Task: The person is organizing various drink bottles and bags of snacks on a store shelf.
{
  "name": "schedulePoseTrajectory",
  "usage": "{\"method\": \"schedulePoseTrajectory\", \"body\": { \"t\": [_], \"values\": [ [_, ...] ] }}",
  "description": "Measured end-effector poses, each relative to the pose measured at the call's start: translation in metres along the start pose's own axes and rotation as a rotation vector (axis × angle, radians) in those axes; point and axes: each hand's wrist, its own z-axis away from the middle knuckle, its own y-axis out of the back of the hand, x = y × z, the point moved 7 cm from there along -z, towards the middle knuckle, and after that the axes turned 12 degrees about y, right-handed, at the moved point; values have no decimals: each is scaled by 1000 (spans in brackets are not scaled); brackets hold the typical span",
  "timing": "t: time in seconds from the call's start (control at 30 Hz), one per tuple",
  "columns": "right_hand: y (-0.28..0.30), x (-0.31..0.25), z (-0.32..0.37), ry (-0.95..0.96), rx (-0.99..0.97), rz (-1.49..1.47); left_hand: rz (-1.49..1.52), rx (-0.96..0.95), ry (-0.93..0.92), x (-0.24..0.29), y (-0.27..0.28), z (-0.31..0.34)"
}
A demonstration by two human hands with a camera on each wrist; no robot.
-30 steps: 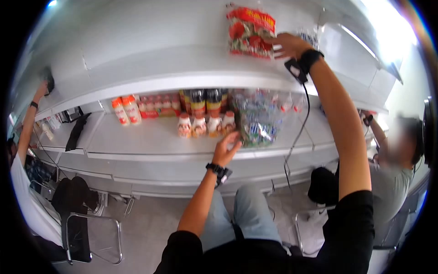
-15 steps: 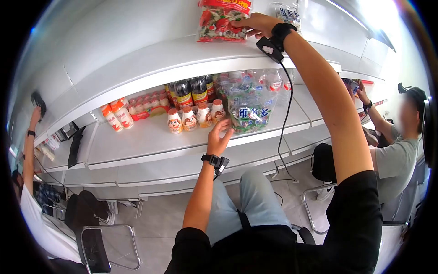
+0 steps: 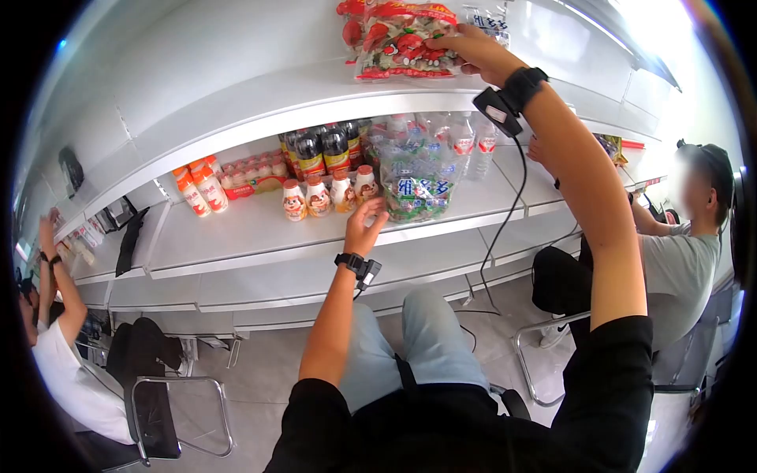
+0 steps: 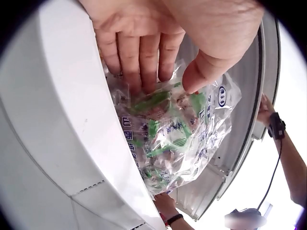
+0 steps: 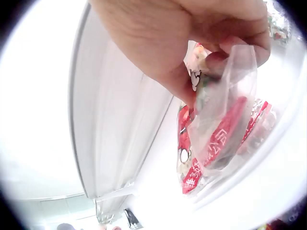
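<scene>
On the upper shelf my right hand (image 3: 482,55) pinches the right end of a red-and-clear bag of wrapped snacks (image 3: 406,43), thumb in front. Its clear end crumples beside my curled fingers (image 5: 261,40) in the right wrist view. Another red bag (image 3: 352,30) shows behind it at the left. A clear bag with blue lettering (image 3: 486,22) stands behind my right hand. Down on the lower shelf, my left hand (image 3: 365,226) is at the left side of a clear bag of green-wrapped snacks (image 3: 420,189); its fingers extend along the plastic in the left wrist view.
Small white bottles with orange caps (image 3: 318,197) stand left of the green-wrapped bag, with dark bottles (image 3: 311,154) behind. Clear bottles (image 3: 482,150) stand to the right. The upper shelf edge (image 3: 276,130) overhangs them. A cable (image 3: 516,193) hangs from my right wrist. People sit on both sides.
The right hand has taken hold of the front red bag and shifted it right, uncovering another red bag behind. The left hand stays beside the green-wrapped bag. The head view has shifted.
</scene>
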Motion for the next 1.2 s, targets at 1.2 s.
{"method": "schedulePoseTrajectory", "body": {
  "t": [1.2],
  "values": [
    [29, 286, 229, 153, 465, 279, -328, 176, -72, 4, -229, -65]
  ]
}}
